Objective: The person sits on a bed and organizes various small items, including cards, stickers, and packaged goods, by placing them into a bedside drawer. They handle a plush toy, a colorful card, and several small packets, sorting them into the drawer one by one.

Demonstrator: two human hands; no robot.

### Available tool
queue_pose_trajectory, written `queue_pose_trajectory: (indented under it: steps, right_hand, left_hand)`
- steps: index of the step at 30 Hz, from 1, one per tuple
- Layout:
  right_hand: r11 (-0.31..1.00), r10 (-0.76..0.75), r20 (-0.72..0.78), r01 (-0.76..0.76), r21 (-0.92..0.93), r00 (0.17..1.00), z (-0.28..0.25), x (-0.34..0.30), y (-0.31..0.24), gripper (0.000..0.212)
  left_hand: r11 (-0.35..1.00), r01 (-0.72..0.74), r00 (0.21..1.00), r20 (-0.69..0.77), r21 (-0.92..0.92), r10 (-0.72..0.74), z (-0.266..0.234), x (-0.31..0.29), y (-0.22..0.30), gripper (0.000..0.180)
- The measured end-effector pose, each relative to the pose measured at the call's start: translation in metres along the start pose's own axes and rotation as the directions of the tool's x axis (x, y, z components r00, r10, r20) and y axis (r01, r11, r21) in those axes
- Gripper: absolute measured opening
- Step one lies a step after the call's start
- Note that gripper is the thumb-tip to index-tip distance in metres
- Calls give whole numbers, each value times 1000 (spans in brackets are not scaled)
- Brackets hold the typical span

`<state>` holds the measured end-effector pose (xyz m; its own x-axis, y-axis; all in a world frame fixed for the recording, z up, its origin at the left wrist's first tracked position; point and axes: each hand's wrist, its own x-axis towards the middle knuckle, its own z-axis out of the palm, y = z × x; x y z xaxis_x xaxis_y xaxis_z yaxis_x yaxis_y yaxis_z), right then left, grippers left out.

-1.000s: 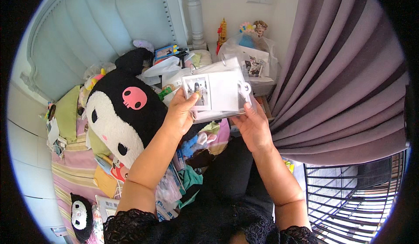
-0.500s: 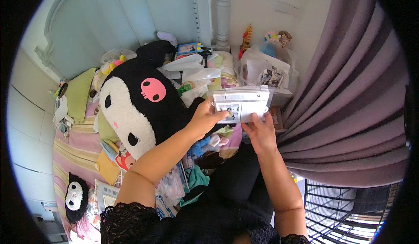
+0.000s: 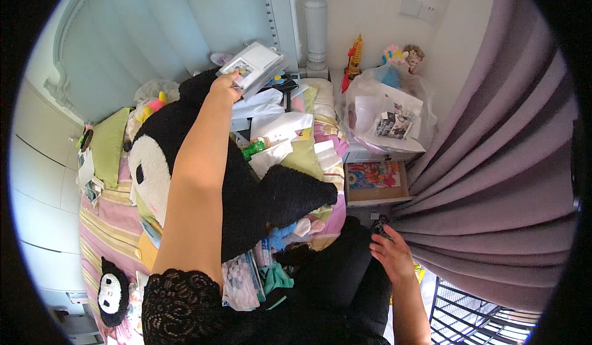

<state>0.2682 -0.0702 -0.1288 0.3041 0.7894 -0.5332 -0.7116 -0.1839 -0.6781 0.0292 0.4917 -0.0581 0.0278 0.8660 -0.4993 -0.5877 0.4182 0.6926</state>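
Note:
My left hand reaches far forward, closed on a small ring-bound photo album with clear sleeves and a little photo on its face. It holds the album above the pile of papers near the headboard, over the upper end of a big black-and-white plush toy. Lower right, my right hand hovers beside my black-clad leg, fingers bent and apart, gripping nothing that I can see. A small dark patterned object shows just beyond its fingertips; whether they touch, I cannot tell.
An open drawer with a colourful picture inside juts from the nightstand. On top sit a plastic bag of items, a golden pagoda ornament and a doll. Purple curtains hang at right. White papers litter the bed.
My left hand has carried the album forward and left, toward the headboard. My right hand has let go of it and dropped down toward my leg. The open drawer has come into fuller view.

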Motion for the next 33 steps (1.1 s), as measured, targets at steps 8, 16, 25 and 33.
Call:
queue_pose_trajectory:
  steps: [8, 16, 25, 33]
  right_hand:
    - [995, 101, -222, -95, 36, 970, -67, -11, 26, 39]
    - [996, 85, -203, -88, -9, 976, -44, 0, 21, 33]
    - [994, 105, -150, -107, -3, 983, -41, -11, 39, 32]
    - [999, 39, -158, -40, -7, 987, -40, -40, 35, 28]
  left_hand:
    - [937, -146, 976, -111, 317, 189, -43, 49, 2, 28]
    - [-198, -131, 838, 215, 971, 502, -64, -29, -3, 65]
    - [-578, -702, 569, 815, 416, -105, -85, -112, -40, 67]
    - [-638, -725, 480, 855, 260, -197, -58, -101, -78, 25]
